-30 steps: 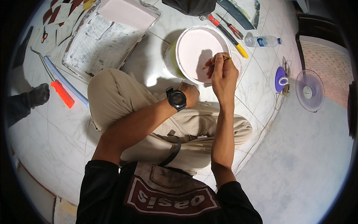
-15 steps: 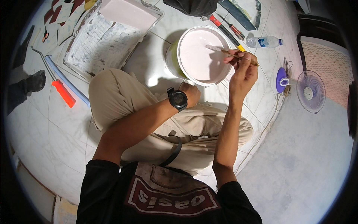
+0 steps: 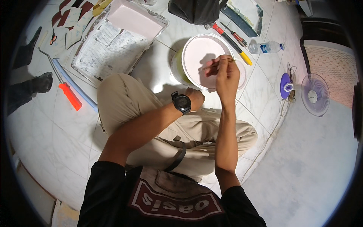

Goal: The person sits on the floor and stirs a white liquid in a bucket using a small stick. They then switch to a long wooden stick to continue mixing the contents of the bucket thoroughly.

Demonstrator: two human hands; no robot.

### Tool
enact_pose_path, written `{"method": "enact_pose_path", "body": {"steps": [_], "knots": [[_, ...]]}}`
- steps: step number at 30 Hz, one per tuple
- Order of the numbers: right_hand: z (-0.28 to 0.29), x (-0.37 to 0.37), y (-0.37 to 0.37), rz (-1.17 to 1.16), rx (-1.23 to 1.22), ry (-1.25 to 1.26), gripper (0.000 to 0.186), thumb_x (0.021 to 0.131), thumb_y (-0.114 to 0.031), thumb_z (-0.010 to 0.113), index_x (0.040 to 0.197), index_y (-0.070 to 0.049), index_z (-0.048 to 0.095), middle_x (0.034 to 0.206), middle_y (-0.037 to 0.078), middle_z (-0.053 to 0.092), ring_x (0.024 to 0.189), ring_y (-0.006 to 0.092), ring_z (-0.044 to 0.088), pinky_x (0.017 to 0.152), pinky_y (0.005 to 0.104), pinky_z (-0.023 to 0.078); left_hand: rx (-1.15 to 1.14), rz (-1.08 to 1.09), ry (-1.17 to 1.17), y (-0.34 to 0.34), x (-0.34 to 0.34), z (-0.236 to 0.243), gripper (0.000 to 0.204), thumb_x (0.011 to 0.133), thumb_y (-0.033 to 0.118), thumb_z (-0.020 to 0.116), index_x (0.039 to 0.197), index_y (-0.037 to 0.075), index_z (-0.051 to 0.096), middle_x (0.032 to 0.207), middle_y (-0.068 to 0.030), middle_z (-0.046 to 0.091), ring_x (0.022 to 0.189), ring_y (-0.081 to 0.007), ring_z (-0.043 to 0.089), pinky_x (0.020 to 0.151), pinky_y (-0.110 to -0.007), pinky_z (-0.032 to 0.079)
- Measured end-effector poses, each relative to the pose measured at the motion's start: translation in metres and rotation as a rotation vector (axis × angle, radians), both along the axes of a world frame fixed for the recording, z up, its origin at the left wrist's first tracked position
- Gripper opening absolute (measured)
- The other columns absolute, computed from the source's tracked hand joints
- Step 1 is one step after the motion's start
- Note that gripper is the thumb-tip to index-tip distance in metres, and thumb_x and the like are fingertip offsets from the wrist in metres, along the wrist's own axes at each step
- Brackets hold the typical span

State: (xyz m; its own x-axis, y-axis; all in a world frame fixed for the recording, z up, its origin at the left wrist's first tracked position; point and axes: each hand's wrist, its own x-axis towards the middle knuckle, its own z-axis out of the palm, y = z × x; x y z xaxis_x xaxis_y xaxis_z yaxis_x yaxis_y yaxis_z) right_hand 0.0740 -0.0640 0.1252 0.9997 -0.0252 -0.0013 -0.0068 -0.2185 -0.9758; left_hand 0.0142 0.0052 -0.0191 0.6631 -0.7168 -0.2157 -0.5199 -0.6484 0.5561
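A round bucket (image 3: 176, 64) of pale pink paint (image 3: 198, 53) stands on the floor in front of my crossed legs. My right hand (image 3: 226, 73) is over its right side, fingers pinched round a thin brown stick (image 3: 207, 68). Its far end is hard to make out against the paint and my fingers. Below the bucket's near rim, my left hand (image 3: 195, 99) is curled into a fist above my lap, with a black watch on the wrist. Nothing shows in it, though its fingertips are mostly hidden.
A paint tray (image 3: 107, 47) with pink paint lies left. A roller frame with an orange handle (image 3: 71, 97) is farther left, near another person's feet (image 3: 42, 82). A yellow-ended tool (image 3: 245, 58), a bottle (image 3: 266, 47), a black bag (image 3: 194, 10) and a fan (image 3: 315, 94) surround the bucket.
My right hand has moved left with the stick, from the bucket's right rim to over the paint. My left hand stays in nearly the same place, still curled.
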Motion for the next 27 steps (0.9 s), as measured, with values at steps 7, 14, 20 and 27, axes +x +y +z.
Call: {"method": "enact_pose_path", "body": {"steps": [7, 14, 20, 27], "knots": [[0.019, 0.004, -0.033, -0.083, 0.1, -0.196, 0.027, 0.109, -0.024, 0.042, 0.103, 0.001, 0.053, 0.094, 0.017, 0.068, 0.07, 0.0172, 0.066, 0.069, 0.0309, 0.055, -0.013, -0.03, 0.017, 0.008, 0.008, 0.007, 0.016, 0.074, 0.007, 0.066, 0.085, -0.002, 0.073, 0.089, -0.0249, 0.071, 0.084, -0.0375, 0.072, 0.071, -0.047, 0.057], [0.071, -0.018, -0.039, -0.021, 0.03, -0.347, 0.024, 0.109, -0.017, 0.04, 0.099, 0.001, 0.052, 0.093, 0.017, 0.067, 0.067, 0.0143, 0.061, 0.067, 0.0286, 0.052, -0.015, -0.075, 0.045, 0.008, 0.008, 0.018, 0.016, 0.078, 0.008, 0.062, 0.084, -0.002, 0.072, 0.09, -0.0252, 0.071, 0.085, -0.0397, 0.071, 0.074, -0.048, 0.057], [0.102, -0.023, -0.035, 0.027, 0.04, -0.461, 0.022, 0.108, -0.014, 0.041, 0.1, 0.003, 0.053, 0.091, 0.016, 0.067, 0.065, 0.0129, 0.059, 0.063, 0.0264, 0.05, 0.019, -0.074, 0.06, 0.016, 0.004, -0.002, 0.02, 0.084, 0.017, 0.057, 0.085, 0.001, 0.07, 0.089, -0.0232, 0.071, 0.083, -0.0402, 0.07, 0.074, -0.049, 0.056], [0.138, -0.032, -0.035, 0.008, 0.012, -0.508, 0.023, 0.108, -0.016, 0.045, 0.102, 0.003, 0.056, 0.09, 0.015, 0.068, 0.062, 0.012, 0.059, 0.062, 0.0257, 0.049, -0.025, -0.056, 0.073, 0.023, -0.006, 0.008, 0.022, 0.085, 0.02, 0.057, 0.086, 0.003, 0.071, 0.089, -0.0229, 0.071, 0.083, -0.0414, 0.069, 0.075, -0.051, 0.055]]}}
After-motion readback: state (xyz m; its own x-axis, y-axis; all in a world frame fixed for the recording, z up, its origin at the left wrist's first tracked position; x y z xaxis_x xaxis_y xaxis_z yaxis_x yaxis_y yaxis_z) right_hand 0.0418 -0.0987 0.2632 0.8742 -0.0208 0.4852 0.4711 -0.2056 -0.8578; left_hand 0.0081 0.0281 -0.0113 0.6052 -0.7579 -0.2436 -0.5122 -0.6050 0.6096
